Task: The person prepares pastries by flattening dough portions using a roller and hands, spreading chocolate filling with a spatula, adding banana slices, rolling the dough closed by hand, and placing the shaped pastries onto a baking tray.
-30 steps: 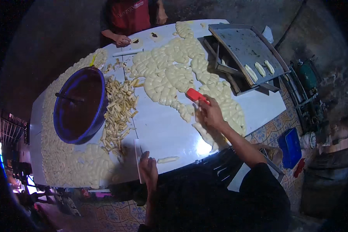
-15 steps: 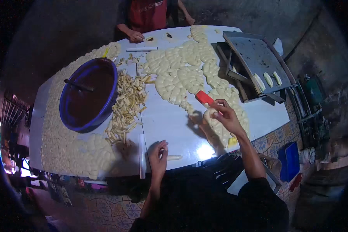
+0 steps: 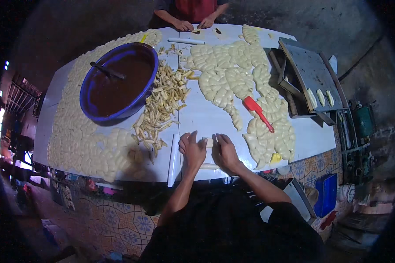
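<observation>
A small pale piece of dough (image 3: pixel 209 143) lies on the white table between my two hands. My left hand (image 3: pixel 194 151) is at its left side, thumb against the dough and fingers apart. On the other side is my right hand (image 3: pixel 228 154), its fingers stretched forward near the piece and not wrapped round it. Just below them lies a thin dough strip (image 3: pixel 209 166), close to the table's front edge. A white rolling pin (image 3: pixel 174 161) lies left of my left hand. To the right, a red scraper with a handle (image 3: pixel 258 113) rests on the many joined dough pieces (image 3: pixel 272 140).
A large blue basin (image 3: pixel 85 103) of brown filling, with a dark-handled utensil (image 3: pixel 107 70), stands at left. Cut banana-like strips (image 3: pixel 162 96) are heaped beside it. More dough covers the left side. Right holds a metal tray (image 3: pixel 309 65) with 3 pastries. Across, a person's hands (image 3: pixel 195 26) work near another rolling pin (image 3: pixel 186 41).
My right hand has moved left from the dough pieces, leaving the scraper lying there. A dough piece now lies between my hands. My left hand has moved forward. The view has shifted.
</observation>
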### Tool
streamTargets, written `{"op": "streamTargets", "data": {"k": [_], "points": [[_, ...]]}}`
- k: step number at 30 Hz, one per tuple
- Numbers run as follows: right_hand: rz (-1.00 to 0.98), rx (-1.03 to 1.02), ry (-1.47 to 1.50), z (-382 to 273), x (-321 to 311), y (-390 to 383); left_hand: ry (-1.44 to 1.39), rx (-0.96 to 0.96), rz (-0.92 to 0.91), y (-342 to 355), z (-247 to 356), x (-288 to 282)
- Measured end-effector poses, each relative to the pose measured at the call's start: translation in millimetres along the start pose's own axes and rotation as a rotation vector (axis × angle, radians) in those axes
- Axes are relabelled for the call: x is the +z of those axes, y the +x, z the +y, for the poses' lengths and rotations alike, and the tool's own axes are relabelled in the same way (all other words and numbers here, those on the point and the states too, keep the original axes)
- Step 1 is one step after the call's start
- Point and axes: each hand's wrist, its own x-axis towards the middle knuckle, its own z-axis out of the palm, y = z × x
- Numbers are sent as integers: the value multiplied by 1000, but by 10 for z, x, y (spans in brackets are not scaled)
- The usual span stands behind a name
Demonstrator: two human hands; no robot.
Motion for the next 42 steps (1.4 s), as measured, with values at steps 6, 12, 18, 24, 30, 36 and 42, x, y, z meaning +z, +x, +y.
{"op": "streamTargets", "data": {"k": [6, 12, 18, 24, 30, 36, 42], "points": [[-377, -668, -858, -93, -208, -23, -157, 434, -624, 45, 20, -349], [-372, -648, -1093, -195, -332, 52, 383, 439, -677, -3, 148, -382], [-209, -584, -1007, -33, -527, -81, 73, -157, -193, -153, -201, -833], [-152, -689, -532, -278, -643, -145, 18, -89, -273, -422, -478, -810], [-53, -626, -566, -60, -498, 321, -4, 577, -181, 265, -187, -232], [-91, -582, -631, 169, -566, -198, 18, 550, -270, -283, -709, -256], [-14, -519, -690, 172, -560, 51, 427, 496, -402, 14, -306, -190]]}}
